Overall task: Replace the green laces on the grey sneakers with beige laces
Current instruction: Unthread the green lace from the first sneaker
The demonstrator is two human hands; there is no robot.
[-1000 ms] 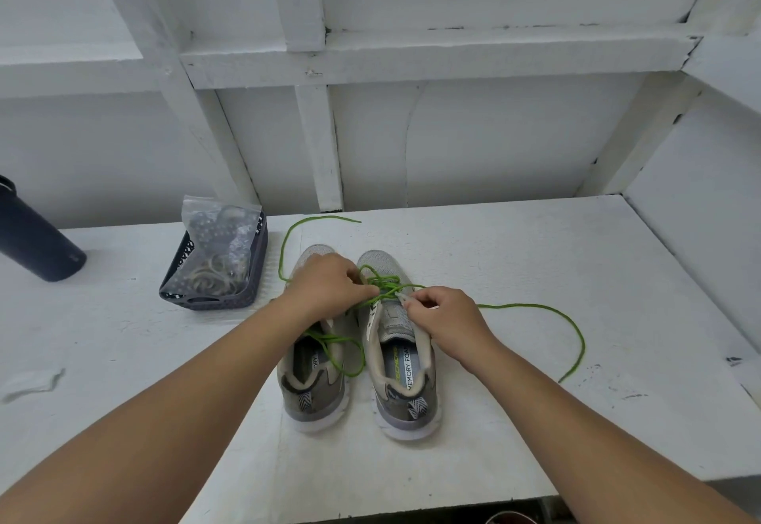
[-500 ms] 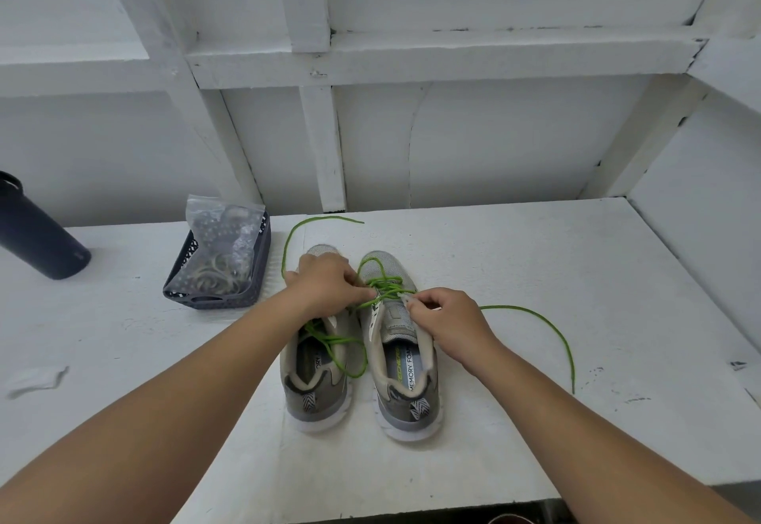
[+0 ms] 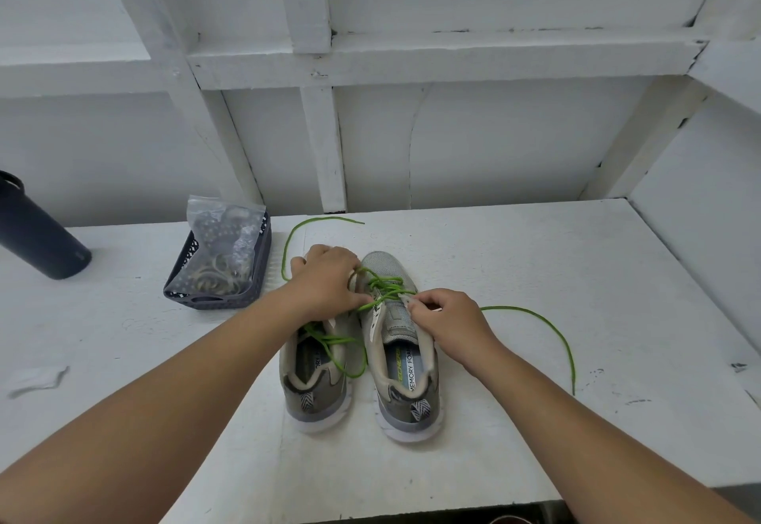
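On the white bench [image 3: 535,276] both hands work at unlacing the right sneaker [image 3: 405,342]: left hand [image 3: 325,282] and right hand [image 3: 447,319] each pinch the green lace [image 3: 385,286] between them, which next needs drawing from its eyelets.

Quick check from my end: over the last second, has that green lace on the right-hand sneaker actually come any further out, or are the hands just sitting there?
Slightly. The loose end of the green lace on the table's right has drawn in toward the right sneaker. The left hand has edged forward over the left sneaker's toe. The right hand still pinches at the eyelets. Sneakers, basket and bottle stayed put.
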